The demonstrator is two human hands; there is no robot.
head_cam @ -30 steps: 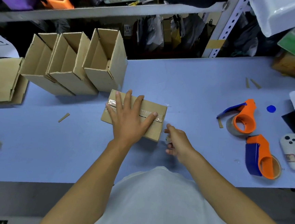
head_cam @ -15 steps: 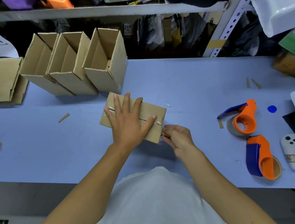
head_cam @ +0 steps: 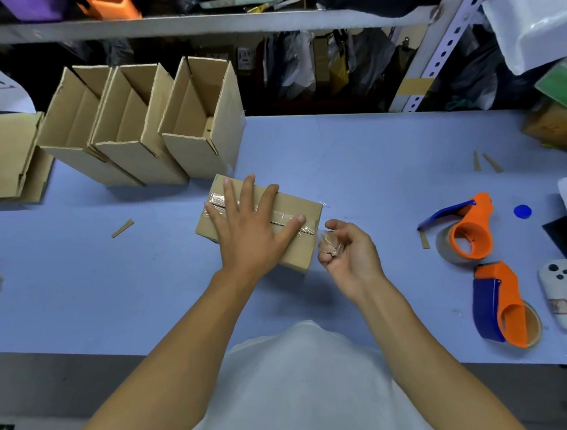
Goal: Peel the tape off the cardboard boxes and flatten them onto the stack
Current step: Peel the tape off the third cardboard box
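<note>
1. Left hand [head_cam: 251, 232] is lying flat with fingers spread on top of the taped box [head_cam: 261, 221], pressing it onto the blue surface [head_cam: 364, 174].
2. Right hand [head_cam: 347, 251] is curling its fingers around a crumpled wad of tape [head_cam: 330, 246] just right of the box.
3. Clear tape [head_cam: 303, 225] is running along the box's top seam.
4. Three open boxes [head_cam: 153, 124] are standing at far left, with flattened cardboard [head_cam: 1, 156] beside them.
5. Two orange tape dispensers [head_cam: 476, 262] are lying at right.
</note>
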